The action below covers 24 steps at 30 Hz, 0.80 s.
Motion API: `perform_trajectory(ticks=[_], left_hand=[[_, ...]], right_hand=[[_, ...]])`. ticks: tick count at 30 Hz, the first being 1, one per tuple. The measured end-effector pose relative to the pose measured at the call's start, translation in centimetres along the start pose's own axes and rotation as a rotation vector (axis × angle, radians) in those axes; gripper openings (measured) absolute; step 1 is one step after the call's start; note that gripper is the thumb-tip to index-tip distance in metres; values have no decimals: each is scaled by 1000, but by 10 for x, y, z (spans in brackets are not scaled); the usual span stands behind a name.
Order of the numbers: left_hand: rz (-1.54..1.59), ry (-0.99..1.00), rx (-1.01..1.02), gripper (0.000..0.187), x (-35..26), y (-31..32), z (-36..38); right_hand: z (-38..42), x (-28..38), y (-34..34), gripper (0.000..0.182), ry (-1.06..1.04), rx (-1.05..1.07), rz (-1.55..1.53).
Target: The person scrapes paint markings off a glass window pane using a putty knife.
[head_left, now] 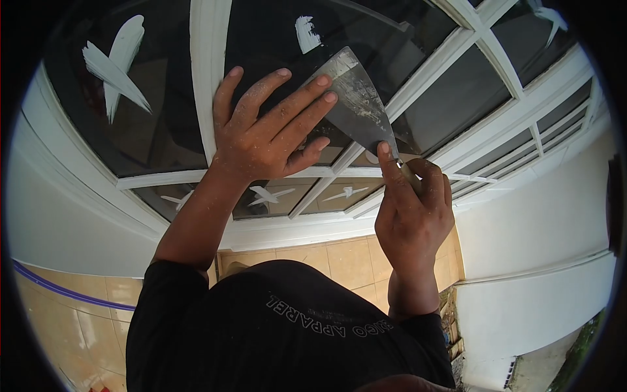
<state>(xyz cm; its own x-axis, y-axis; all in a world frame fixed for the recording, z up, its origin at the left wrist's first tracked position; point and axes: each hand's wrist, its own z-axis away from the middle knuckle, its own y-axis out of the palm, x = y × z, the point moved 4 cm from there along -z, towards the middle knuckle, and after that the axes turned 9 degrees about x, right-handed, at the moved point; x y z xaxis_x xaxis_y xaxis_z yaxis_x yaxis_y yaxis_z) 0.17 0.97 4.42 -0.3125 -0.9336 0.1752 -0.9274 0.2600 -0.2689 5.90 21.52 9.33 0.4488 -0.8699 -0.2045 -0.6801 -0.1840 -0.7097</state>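
My right hand [418,202] is wrapped round the handle of a putty knife [359,101], with the index finger stretched along the base of its blade. The wide metal blade is smeared with whitish residue and lies against or just in front of a dark window pane [261,39]. My left hand [264,134] is spread flat at the pane, holding nothing; its middle fingertips rest on or beside the blade's left edge. Just above the blade is a patch of white paint [307,34] on the glass.
White window bars [209,85] divide the panes. A large white painted cross [116,72] marks the left pane, and a smaller cross [266,195] a lower pane. Below lies a tiled floor [339,264], with a purple hose or cable [72,289] at left. White wall [535,196] stands at right.
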Motion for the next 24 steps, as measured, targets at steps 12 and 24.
perform_trajectory(ticks=[12,24], left_hand=[[9,-39,-7,39,1,0,2],[41,-18,-19,39,0,-2,1]], right_hand=[[-12,0,-8,56,-106,-74,72],[-17,5,-15,56,-126,-39,111]])
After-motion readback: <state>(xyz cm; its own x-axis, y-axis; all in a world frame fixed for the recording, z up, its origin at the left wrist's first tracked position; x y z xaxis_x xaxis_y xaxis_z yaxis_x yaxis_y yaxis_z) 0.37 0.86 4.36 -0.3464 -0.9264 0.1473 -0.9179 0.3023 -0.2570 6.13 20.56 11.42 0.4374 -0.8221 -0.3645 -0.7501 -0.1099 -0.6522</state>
